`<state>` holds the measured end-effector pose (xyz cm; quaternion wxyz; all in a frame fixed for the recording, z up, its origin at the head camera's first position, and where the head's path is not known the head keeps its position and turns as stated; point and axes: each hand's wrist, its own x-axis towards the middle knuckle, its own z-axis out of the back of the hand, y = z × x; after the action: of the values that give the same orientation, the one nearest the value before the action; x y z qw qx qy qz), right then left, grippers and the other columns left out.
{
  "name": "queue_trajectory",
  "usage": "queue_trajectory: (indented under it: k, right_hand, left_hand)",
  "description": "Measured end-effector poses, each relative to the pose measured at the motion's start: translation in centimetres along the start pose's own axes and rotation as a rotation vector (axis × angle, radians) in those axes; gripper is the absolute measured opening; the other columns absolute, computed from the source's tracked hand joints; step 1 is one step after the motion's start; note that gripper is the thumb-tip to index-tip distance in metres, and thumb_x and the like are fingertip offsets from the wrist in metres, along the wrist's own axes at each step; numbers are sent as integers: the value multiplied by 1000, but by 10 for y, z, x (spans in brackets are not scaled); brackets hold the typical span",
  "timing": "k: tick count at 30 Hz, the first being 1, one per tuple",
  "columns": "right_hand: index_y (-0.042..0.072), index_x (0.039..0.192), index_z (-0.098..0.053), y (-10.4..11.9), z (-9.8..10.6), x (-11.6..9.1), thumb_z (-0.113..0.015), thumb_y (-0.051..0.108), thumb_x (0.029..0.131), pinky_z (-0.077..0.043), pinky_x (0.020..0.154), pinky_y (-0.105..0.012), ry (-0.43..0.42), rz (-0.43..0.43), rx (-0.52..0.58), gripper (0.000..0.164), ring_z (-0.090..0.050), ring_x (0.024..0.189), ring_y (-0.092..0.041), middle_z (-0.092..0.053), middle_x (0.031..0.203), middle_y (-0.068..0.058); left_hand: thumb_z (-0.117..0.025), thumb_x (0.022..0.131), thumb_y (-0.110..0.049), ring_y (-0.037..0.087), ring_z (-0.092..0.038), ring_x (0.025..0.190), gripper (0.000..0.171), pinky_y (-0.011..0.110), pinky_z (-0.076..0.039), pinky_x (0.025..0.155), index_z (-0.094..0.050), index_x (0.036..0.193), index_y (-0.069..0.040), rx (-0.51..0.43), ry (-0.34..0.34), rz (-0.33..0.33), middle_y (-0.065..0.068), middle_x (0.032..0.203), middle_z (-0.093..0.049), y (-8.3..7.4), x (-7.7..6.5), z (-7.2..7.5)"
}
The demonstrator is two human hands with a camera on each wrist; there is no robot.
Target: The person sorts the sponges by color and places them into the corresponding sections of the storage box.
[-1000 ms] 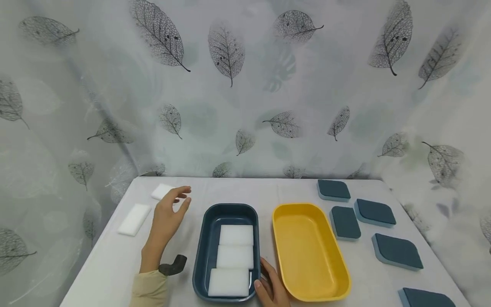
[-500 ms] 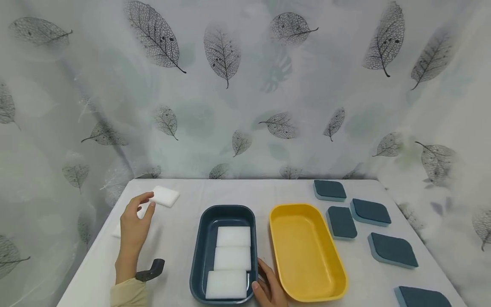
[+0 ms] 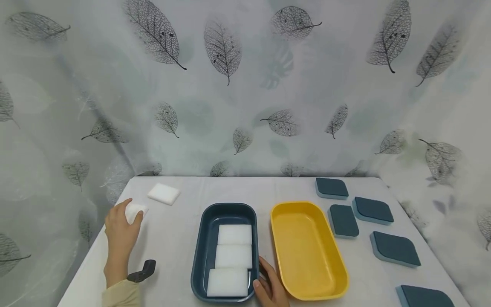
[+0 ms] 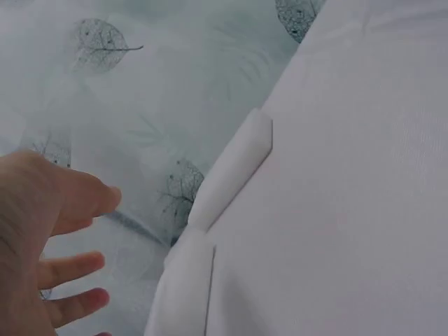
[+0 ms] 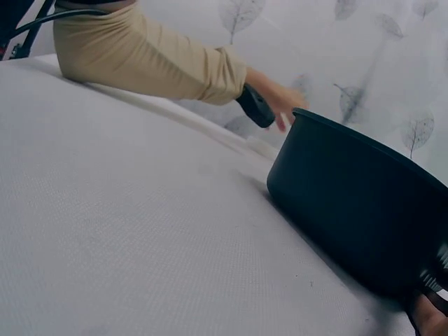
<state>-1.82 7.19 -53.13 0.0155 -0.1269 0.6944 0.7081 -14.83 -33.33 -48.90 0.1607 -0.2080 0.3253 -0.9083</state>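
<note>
My left hand [image 3: 122, 226] reaches over a white sponge [image 3: 134, 211] at the table's left side. Thumb and fingers stand apart around it, and the hand partly hides it. In the left wrist view the left hand [image 4: 52, 245] is spread, with space between it and two white sponge blocks [image 4: 233, 171]. My right hand [image 3: 271, 285] holds the right edge of a dark blue tray [image 3: 196, 256], thumb at the rim and fingers along the outer wall. Several white sponges [image 3: 233, 256] lie in a column inside that tray. The right wrist view shows only a bit of the right hand [image 5: 430, 318].
Another white sponge [image 3: 163, 194] lies at the back left. A yellow tray [image 3: 308, 251] stands right of the blue one. Several dark blue sponges [image 3: 395, 248] are spread along the table's right side. A leaf-patterned curtain [image 3: 245, 94] hangs behind the white table [image 3: 172, 238].
My left hand has moved left and down, away from the back left sponge, to the nearer one at the left edge. The right hand stays at the blue tray.
</note>
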Motion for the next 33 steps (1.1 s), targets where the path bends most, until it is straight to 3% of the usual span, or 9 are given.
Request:
queue_trajectory:
  k: [8, 21, 29, 33]
  right_hand:
    - [1, 159, -35, -1, 0, -1, -60, 30, 106, -48, 114, -35, -24, 21, -26, 66, -42, 147, -50, -35, 161, -34]
    - [-1, 159, -33, -2, 0, 1, -59, 30, 106, -47, 115, -36, -14, 22, -25, 67, -42, 147, -51, -34, 161, -35]
    - [1, 159, -34, 0, 1, 0, -61, 33, 105, -49, 113, -30, -10, -3, -21, 68, -45, 145, -50, -32, 162, -35]
    - [2, 160, -33, 2, 2, 0, -61, 33, 105, -48, 114, -31, -6, -22, -17, 69, -45, 145, -50, -30, 163, -34]
  left_hand:
    - [-64, 98, -16, 62, -28, 141, 72, 79, -27, 109, -30, 158, 4, 107, 110, 107, 41, 154, -31, 19, -2, 0]
    - [-63, 97, -14, 62, -34, 137, 67, 77, -29, 112, -34, 154, 7, 126, 126, 204, 42, 150, -36, 35, -4, 2]
    - [-67, 95, -23, 64, -32, 134, 74, 79, -31, 104, -32, 154, 6, 174, 251, 185, 44, 149, -33, 41, -3, 8]
    - [-67, 94, -21, 64, -31, 134, 74, 79, -30, 103, -33, 155, 6, 164, 262, 185, 44, 150, -33, 40, -3, 9]
